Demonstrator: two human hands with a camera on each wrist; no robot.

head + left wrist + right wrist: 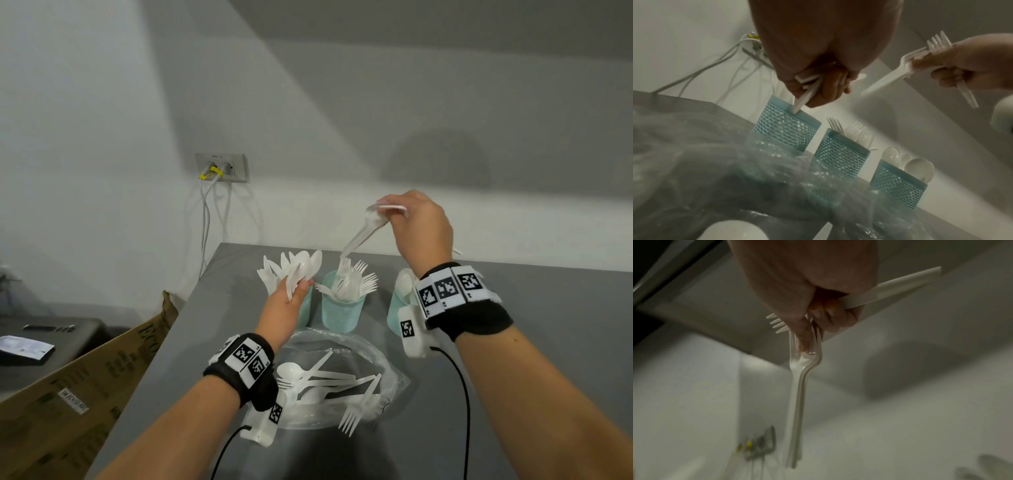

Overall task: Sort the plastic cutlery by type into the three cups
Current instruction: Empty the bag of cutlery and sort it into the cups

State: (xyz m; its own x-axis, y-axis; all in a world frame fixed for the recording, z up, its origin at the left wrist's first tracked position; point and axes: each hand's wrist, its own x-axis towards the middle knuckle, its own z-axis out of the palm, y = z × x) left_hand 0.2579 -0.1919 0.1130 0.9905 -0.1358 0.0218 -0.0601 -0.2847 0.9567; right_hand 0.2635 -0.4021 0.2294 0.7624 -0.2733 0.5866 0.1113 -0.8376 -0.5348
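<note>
Three teal mesh cups stand in a row on the grey table. The left cup is half hidden behind my left hand, which grips a bundle of white cutlery with spoon bowls on top. One handle reaches that cup's rim. The middle cup is full of forks. The right cup holds spoons. Above the middle cup my right hand pinches a few forks by their heads, with the handles hanging down. It also holds a knife.
A clear plastic bag lies in front of the cups with loose forks, spoons and knives on it. A cardboard box stands off the table's left edge. A wall socket with cables is behind.
</note>
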